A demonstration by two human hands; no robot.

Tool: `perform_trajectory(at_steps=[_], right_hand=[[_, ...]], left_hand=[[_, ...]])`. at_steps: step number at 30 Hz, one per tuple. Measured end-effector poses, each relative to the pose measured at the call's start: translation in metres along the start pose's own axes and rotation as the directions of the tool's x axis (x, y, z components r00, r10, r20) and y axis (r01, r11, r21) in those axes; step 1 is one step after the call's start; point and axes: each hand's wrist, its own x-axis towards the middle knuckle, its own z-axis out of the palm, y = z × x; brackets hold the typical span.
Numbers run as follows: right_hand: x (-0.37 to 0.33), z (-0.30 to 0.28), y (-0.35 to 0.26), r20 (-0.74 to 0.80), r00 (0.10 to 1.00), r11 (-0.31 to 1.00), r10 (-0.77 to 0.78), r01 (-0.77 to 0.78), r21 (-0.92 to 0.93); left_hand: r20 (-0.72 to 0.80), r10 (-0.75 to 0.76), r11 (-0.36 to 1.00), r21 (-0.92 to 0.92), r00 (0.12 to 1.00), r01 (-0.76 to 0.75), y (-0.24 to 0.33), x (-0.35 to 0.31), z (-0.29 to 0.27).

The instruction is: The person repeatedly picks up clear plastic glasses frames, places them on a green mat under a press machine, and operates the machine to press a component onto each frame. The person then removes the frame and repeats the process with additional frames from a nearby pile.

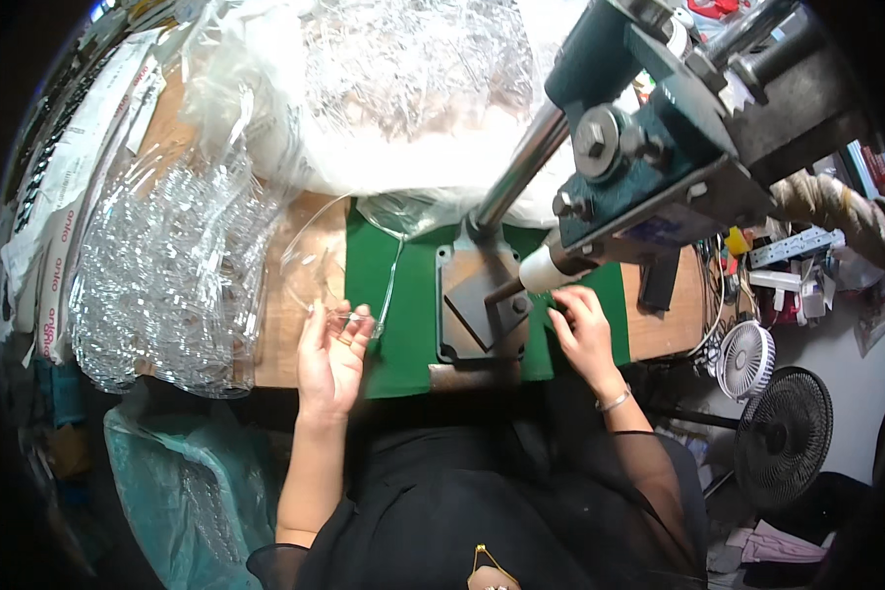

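Observation:
My left hand (332,364) is palm up at the left edge of the green mat (403,369). Its fingers curl around a thin clear plastic strand (362,318), part of which loops away over the wooden table. Beside the fingertips a clear strip (391,280) runs up the mat. Right of the hand press (600,182), my right hand (587,337) has its fingers bent close together near the white collar (541,270) of the press. Whatever those fingertips pinch is too small to make out. Under the press rod lies its dark metal base plate (482,307).
A big heap of clear plastic strips (167,285) covers the table's left side. More clear pieces (413,69) lie on white plastic sheeting at the back. Below the left edge hangs a green bag (192,482). Two fans, one white (745,361) and one black (785,433), stand at right.

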Motion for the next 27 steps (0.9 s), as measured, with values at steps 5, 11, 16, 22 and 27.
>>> perform_trajectory(at_steps=[5, 11, 16, 22, 27], right_hand=[[-0.004, 0.018, -0.003, 0.077, 0.992, 0.895, -0.1, 0.123, -0.429], [-0.011, -0.021, 0.002, -0.042, 0.992, 0.972, -0.122, 0.11, -0.209], [-0.001, -0.007, 0.019, 0.051, 0.977, 0.961, 0.208, -0.214, 0.176], [-0.012, 0.014, 0.028, -0.069, 0.976, 0.973, 0.204, -0.195, 0.122], [-0.008, 0.012, 0.033, -0.037, 0.991, 0.991, 0.13, -0.13, 0.008]], left_hand=[[0.042, -0.046, 0.999, -0.01, 0.998, 0.047, -0.024, -0.015, -0.01], [-0.053, -0.175, 0.49, 0.861, 0.983, 0.134, 0.019, -0.071, 0.006], [0.582, 0.086, -0.72, 0.597, 0.809, -0.353, 0.028, -0.03, 0.029], [0.281, -0.051, -0.465, 0.843, 0.958, -0.272, 0.034, -0.017, 0.03], [0.259, 0.029, 0.67, 0.712, 0.965, -0.212, 0.025, -0.038, 0.064]])
